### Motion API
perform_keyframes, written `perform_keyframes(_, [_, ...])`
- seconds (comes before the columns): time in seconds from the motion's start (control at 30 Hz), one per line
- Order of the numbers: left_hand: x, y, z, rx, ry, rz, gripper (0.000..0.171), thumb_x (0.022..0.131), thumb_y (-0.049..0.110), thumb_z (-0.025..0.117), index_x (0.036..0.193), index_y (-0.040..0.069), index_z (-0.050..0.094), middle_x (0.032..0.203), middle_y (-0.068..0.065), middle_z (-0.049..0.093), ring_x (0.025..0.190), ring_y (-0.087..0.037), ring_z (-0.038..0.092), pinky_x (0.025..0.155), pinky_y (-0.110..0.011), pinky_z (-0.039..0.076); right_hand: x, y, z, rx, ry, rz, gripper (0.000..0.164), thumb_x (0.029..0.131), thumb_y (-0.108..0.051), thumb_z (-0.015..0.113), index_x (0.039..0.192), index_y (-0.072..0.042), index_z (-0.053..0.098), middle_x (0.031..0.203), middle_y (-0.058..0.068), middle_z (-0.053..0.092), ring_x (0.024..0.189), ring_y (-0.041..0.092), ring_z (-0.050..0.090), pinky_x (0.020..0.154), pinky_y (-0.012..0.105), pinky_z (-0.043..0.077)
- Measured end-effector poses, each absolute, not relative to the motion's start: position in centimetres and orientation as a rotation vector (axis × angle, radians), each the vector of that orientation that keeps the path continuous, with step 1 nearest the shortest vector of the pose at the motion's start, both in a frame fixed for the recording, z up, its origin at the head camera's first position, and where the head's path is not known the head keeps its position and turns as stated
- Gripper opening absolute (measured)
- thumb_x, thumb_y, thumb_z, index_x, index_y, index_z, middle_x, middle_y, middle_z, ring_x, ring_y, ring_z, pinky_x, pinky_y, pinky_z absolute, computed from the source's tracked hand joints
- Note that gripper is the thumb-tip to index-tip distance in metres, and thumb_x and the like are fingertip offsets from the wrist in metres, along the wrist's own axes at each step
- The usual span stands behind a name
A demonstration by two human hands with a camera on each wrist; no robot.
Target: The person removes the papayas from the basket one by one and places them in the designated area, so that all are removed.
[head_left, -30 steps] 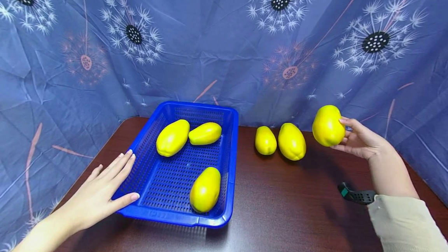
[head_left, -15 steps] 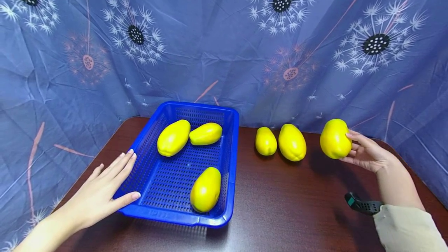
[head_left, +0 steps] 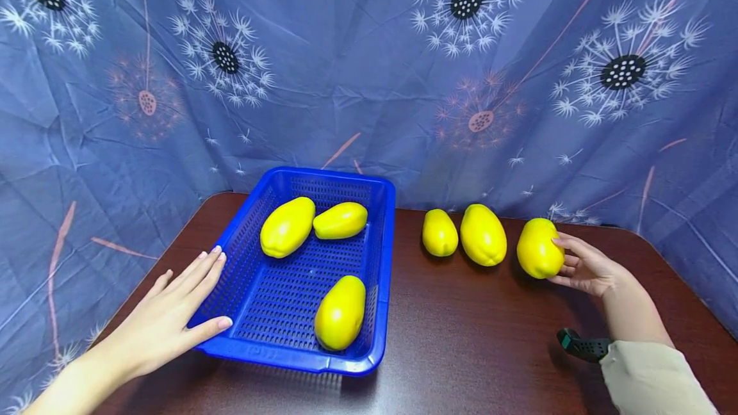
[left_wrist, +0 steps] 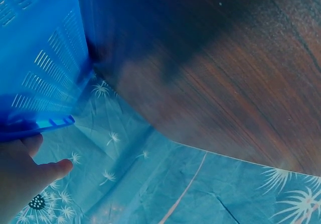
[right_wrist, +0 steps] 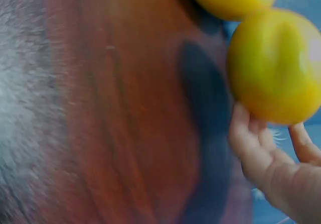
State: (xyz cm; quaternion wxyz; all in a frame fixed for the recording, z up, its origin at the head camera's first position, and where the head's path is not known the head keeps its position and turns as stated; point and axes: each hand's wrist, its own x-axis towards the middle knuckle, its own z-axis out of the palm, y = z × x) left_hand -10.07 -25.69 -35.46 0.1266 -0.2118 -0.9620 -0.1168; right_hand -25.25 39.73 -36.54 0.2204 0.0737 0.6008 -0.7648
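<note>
My right hand [head_left: 594, 269] grips a yellow papaya [head_left: 539, 248] by its right side, thumb on top and fingers beneath. It is low at the table's back right; whether it touches the wood I cannot tell. Close to its left lie a larger papaya [head_left: 483, 235] and a smaller papaya [head_left: 440, 233]. On the left rim of a blue plastic basket [head_left: 271, 356] rests my left hand [head_left: 164, 319], fingers straight and spread. Inside the basket are a papaya at the back left [head_left: 287, 228], a slimmer papaya [head_left: 341, 220] beside it, and a papaya near the front right [head_left: 340, 314].
The brown wooden table [head_left: 461, 338] ends at a blue dandelion-print curtain [head_left: 369, 82] behind and at both sides. A black strap [head_left: 585, 346] sticks out by my right sleeve [head_left: 651, 373].
My right hand has lowered the papaya toward the table, first shifting right, then back left beside the other two. My left hand and the basket have stayed in place.
</note>
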Motion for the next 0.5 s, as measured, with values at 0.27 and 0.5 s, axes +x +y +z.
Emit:
perform_keyframes(0.27, [-10.1, -25.6, -35.3, -0.628, -2.795, -0.335, 0.083, 0.087, 0.044, 0.061, 0.15, 0.009, 0.019, 0.155, -0.008, 0.017, 0.141, -0.008, -0.003, 0.11, -0.052, -0.003, -25.3, 39.2, -37.9, 0.352, 1.771, -2.02, 0.024, 0.093, -0.028, 0.053, 0.077, -0.04, 0.066, 0.086, -0.003, 0.056, 0.077, 0.017, 0.059, 0.072, 0.04, 0.052])
perform_keyframes(0.5, [-10.0, -25.5, -35.3, -0.623, -2.795, -0.34, 0.084, 0.086, 0.044, 0.061, 0.15, 0.01, 0.018, 0.155, -0.007, 0.017, 0.141, -0.008, -0.003, 0.11, -0.052, -0.003, -25.7, 38.7, -37.4, 0.444, 1.825, -2.034, 0.018, 0.088, -0.031, 0.061, 0.071, -0.033, 0.065, 0.081, -0.002, 0.055, 0.072, 0.015, 0.059, 0.068, 0.038, 0.054])
